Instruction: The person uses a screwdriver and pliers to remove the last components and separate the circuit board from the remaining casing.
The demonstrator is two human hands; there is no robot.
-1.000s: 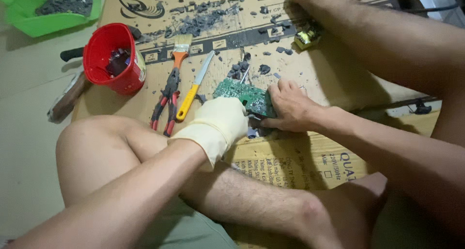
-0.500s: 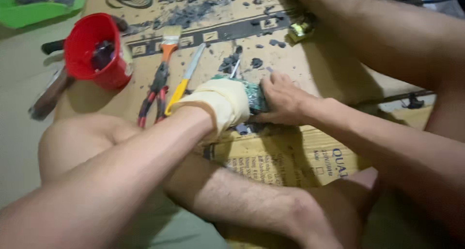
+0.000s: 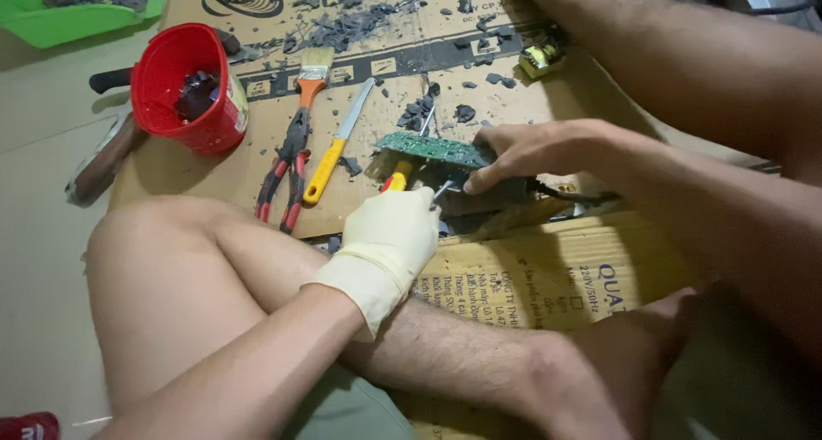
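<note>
A green circuit board [image 3: 425, 148] stands on its edge on flattened cardboard [image 3: 548, 277], over a dark block. My right hand [image 3: 535, 151], bare, grips the board's right end and the block under it. My left hand [image 3: 390, 239], in a cream rubber glove, is shut on a screwdriver with a yellow and red handle [image 3: 398, 180]; its metal tip [image 3: 442, 191] points at the board's lower edge, close to my right thumb.
A red cup [image 3: 184, 89] with dark bits stands at the left. Red-handled pliers [image 3: 287, 170], a small brush [image 3: 312, 68] and a yellow-handled tool [image 3: 334, 149] lie beside it. Grey debris [image 3: 342, 29] litters the cardboard. A green tray [image 3: 77, 8], a yellow component [image 3: 539, 59] and my bare legs [image 3: 257, 269] are around.
The board has been tipped from lying flat onto its edge. My gloved left hand has pulled back a little and now holds the screwdriver against the board's underside.
</note>
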